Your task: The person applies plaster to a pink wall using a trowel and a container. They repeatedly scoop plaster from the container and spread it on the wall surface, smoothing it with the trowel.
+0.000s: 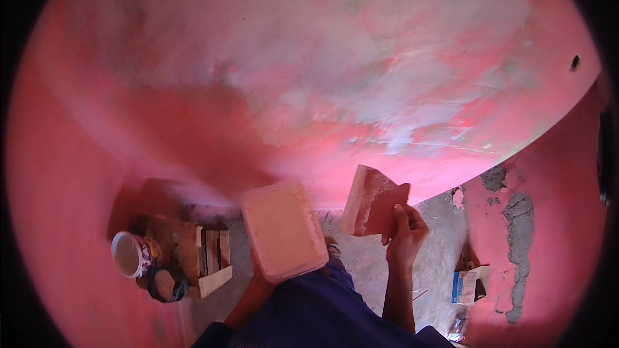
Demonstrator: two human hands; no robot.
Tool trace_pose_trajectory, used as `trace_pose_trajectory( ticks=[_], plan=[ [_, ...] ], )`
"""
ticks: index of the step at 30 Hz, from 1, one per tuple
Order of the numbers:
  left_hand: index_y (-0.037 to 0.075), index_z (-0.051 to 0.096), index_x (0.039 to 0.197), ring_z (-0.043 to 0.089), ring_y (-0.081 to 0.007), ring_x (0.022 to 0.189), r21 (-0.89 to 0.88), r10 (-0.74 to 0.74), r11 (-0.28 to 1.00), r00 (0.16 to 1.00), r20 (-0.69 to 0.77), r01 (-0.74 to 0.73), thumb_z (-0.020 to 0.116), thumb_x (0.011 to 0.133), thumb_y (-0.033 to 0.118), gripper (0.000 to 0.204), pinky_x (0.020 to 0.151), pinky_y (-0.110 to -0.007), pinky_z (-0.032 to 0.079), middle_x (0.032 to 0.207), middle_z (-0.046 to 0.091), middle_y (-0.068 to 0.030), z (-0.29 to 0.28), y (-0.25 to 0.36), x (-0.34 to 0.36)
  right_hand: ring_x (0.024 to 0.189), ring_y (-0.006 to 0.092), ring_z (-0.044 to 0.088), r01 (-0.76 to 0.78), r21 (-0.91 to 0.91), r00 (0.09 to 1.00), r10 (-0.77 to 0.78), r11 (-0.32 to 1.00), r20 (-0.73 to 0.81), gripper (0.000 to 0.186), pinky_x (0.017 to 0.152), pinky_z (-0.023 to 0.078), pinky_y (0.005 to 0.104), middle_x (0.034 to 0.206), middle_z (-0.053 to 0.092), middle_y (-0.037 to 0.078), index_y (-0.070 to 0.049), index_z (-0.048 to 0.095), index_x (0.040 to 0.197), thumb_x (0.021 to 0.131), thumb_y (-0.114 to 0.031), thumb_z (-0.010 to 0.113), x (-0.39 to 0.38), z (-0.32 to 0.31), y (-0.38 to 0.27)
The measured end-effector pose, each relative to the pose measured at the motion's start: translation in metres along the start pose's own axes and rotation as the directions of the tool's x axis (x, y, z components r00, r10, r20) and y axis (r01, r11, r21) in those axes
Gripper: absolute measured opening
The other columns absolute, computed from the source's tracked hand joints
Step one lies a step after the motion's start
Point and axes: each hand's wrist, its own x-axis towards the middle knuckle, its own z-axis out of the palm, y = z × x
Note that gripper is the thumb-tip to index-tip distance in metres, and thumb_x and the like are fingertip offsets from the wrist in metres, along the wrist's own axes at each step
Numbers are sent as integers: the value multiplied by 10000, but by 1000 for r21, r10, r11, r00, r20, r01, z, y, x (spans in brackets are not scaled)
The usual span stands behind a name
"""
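Observation:
My left hand (259, 270) is closed on a rectangular tub (320, 237) with rounded corners, held at its lower left side; most of the fingers are hidden under it. A smooth pale paste (278, 229) fills the tub's top. In my right hand (407, 229) is a flat, wide putty scraper (382, 211), pinched between thumb and fingers at its right side. Whitish paste coats the scraper's left edge, which is apart from the tub. Beyond both hands rises a pink wall (322, 77), patched with greyish-white smears over its upper part.
At the left stand a white bucket (127, 254), a dark container (166, 285) and a wooden crate (216, 261). An opened cardboard box (469, 285) sits at the right on the grey floor (371, 270). Grey mortar (518, 251) streaks the right wall.

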Motion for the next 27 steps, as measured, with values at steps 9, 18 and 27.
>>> trace_pose_trajectory(
  ticks=[9,18,27],
  plan=[
    [72,335,1329,471,-292,1156,34,26,999,982,-186,-20,545,817,304,600,934,-476,421,1295,446,-130,13,-3,3,796,153,613,-354,442,935,294,824,200,195,608,502,262,950,615,39,-52,530,1045,864,-120,505,12,-6,19],
    [69,350,1308,514,-258,1108,35,105,994,904,-415,-99,717,726,195,699,893,-443,467,1243,489,-122,24,-2,-13,850,201,623,-277,403,955,296,872,15,251,707,559,321,982,590,86,-11,505,1070,824,-15,555,50,-13,76],
    [67,373,1287,508,-249,1102,140,210,975,927,-309,-174,660,752,199,622,888,-420,465,1209,507,-112,30,4,-21,797,285,606,-190,475,977,212,859,8,140,691,583,395,885,565,177,88,516,923,786,61,524,148,65,40]
  ],
)
